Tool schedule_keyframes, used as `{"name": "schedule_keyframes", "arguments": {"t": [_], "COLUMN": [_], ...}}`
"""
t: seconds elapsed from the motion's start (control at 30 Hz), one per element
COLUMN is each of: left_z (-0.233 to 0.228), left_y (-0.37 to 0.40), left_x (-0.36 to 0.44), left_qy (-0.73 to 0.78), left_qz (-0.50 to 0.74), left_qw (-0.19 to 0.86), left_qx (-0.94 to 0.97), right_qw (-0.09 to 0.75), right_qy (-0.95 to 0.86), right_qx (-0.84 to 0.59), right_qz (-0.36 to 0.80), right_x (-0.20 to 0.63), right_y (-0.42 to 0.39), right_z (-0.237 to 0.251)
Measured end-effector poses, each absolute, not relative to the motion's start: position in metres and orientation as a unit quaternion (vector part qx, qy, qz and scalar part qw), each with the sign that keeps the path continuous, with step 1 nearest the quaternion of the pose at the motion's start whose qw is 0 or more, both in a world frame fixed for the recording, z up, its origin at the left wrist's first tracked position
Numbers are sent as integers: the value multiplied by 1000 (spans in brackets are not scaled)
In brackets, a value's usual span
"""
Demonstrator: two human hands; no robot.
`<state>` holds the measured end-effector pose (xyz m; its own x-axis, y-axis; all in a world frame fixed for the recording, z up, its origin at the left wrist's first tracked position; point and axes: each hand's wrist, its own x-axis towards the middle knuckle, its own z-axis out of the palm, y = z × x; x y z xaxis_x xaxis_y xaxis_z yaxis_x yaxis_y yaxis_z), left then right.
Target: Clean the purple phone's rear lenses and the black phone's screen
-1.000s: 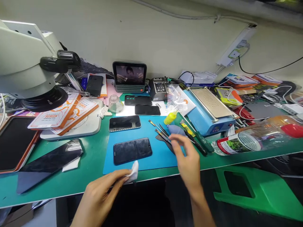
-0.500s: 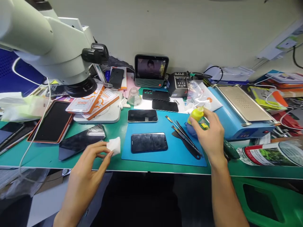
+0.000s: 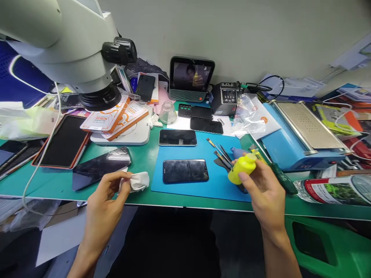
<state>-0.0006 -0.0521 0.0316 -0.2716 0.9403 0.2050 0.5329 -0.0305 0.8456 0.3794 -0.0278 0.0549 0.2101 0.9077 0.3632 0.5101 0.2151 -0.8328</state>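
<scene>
Pinched between the thumb and fingers of my left hand (image 3: 111, 195) is a folded white tissue (image 3: 140, 181), held over the green bench near its front edge. My right hand (image 3: 265, 191) grips a yellow squeeze bottle (image 3: 242, 168), tilted, above the right side of the blue mat (image 3: 179, 191). Between my hands, a dark smartphone (image 3: 185, 171) lies face up on the mat. Behind it lies a second smartphone (image 3: 177, 138). Several brushes (image 3: 223, 152) and a blue rubber bulb (image 3: 237, 153) sit behind the bottle, which partly covers them.
A microscope (image 3: 84, 65) overhangs the left side, above stacked screen boxes (image 3: 107, 119). A glass jar (image 3: 167, 112), a display device (image 3: 191, 79) and a black control box (image 3: 224, 98) stand at the back. On the right are a blue heating plate machine (image 3: 301, 143) and a lying plastic bottle (image 3: 333, 190).
My right hand has lifted the yellow bottle from beside the brushes and brought it nearer, tilting it. My left hand has moved slightly left, and the tissue has turned. The view has shifted a little.
</scene>
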Motion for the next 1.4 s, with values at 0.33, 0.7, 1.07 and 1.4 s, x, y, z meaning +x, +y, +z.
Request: {"name": "schedule_keyframes", "arguments": {"t": [0.33, 0.7, 1.07, 1.4], "left_z": [14, 18, 20, 21], "left_y": [-26, -19, -16, 7], "left_x": [3, 10, 17, 18], "left_qy": [620, 619, 525, 459], "left_qz": [436, 445, 320, 275], "left_qw": [301, 268, 229, 241], "left_qx": [579, 589, 755, 810], "right_qw": [476, 445, 188, 89], "right_qy": [-587, -626, -864, -876], "right_qx": [-643, -633, -457, -444], "right_qz": [126, -101, -99, -164], "right_x": [450, 404, 227, 221], "right_y": [86, 57, -36, -29], "right_z": [57, 69, 60, 63]}}
